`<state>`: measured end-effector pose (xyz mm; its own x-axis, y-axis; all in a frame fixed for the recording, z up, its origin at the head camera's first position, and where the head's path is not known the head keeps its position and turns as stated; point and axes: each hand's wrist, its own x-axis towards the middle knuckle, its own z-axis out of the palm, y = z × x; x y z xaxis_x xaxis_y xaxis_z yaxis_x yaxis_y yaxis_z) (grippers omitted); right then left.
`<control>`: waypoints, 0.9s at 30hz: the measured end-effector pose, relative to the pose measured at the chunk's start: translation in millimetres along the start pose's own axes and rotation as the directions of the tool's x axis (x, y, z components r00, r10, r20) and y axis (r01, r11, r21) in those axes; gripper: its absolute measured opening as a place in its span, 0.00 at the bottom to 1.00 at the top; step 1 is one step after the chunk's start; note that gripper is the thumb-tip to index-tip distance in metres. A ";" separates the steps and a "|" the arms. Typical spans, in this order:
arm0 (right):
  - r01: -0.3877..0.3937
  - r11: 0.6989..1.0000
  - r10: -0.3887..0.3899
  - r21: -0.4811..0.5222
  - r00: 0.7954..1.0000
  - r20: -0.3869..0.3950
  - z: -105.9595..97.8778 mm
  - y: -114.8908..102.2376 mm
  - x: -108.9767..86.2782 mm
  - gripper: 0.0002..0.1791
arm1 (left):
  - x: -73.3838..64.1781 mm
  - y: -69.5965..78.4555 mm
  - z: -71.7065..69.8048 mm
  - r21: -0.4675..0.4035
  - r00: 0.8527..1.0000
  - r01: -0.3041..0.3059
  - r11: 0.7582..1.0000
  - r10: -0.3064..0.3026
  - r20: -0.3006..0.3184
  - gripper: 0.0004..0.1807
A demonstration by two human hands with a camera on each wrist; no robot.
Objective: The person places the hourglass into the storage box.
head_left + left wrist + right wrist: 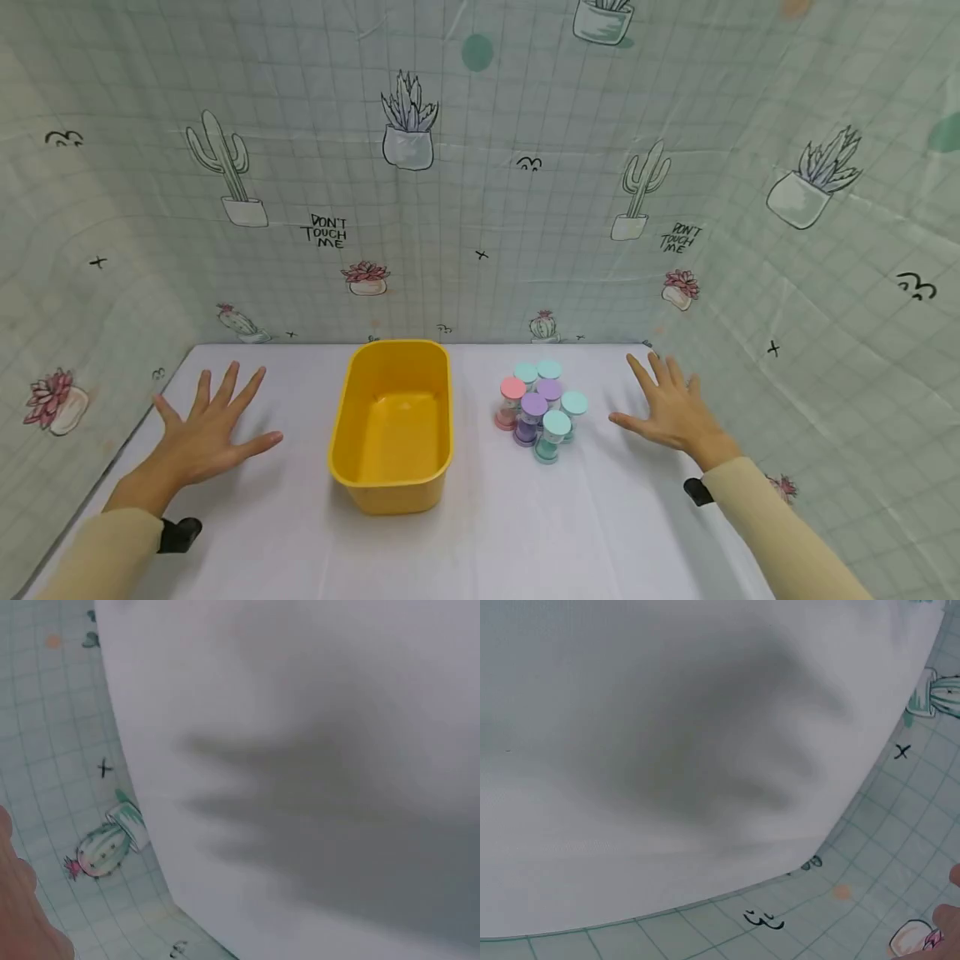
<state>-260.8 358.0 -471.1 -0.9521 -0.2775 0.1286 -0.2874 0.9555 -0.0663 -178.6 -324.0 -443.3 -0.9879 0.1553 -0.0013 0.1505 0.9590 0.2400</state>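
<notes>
My left hand (204, 433) hovers over the left part of the white table, fingers spread and straight, holding nothing. To its right stands a deep yellow tub (391, 497). My right hand (672, 410) is held above the table's right side, also spread and without anything in it. Closest to that hand is a tight group of small upright sand timers with matching caps and bases: one pink (513, 389), two purple, such as the front purple one (534, 406), and several mint ones, such as the front mint one (556, 423). Neither hand touches tub or timers.
The white table (495, 533) meets a gridded cloth backdrop (480, 200) printed with cacti at the back and both sides. In both wrist views, blurred hand shadows fall on the table surface.
</notes>
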 end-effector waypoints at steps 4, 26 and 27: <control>-0.003 1.000 0.003 -0.002 1.000 -0.001 -2.7 -1.9 0.6 0.59 | 6.7 16.3 -4.2 -0.044 0.998 -0.047 0.998 0.045 -0.051 0.58; 0.012 1.000 -0.012 0.028 1.000 0.017 -3.8 -10.8 2.7 0.58 | 26.5 87.2 18.0 -0.338 0.967 -0.254 0.906 0.224 -0.124 0.51; 0.011 0.999 -0.011 0.033 1.000 0.019 -3.0 -11.2 2.9 0.58 | 26.7 88.7 19.6 -0.349 0.965 -0.259 0.901 0.230 -0.123 0.51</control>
<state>-260.1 346.7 -467.0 -0.9506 -0.2903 0.1104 -0.3010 0.9486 -0.0977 -190.9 -230.2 -441.1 -0.9238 0.3412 0.1734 0.3779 0.7407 0.5555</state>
